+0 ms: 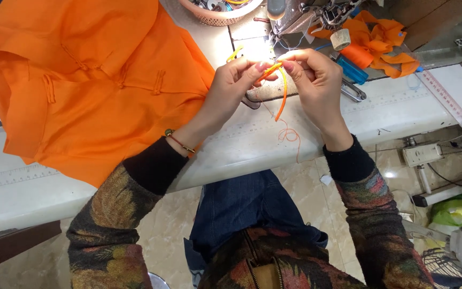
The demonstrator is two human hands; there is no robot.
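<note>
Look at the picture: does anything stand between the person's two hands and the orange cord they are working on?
Nothing visible does. The left hand and right hand both pinch the orange cord directly in their fingertips, above the white table.

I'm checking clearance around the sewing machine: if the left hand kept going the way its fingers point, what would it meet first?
The left hand points toward the right hand, so it would probably meet those fingertips first, at the orange cord both pinch; depth is unclear.

Orange garment (81,80), orange cord (283,91), white table (391,112), pink basket (217,18), blue jeans (241,208).
</note>
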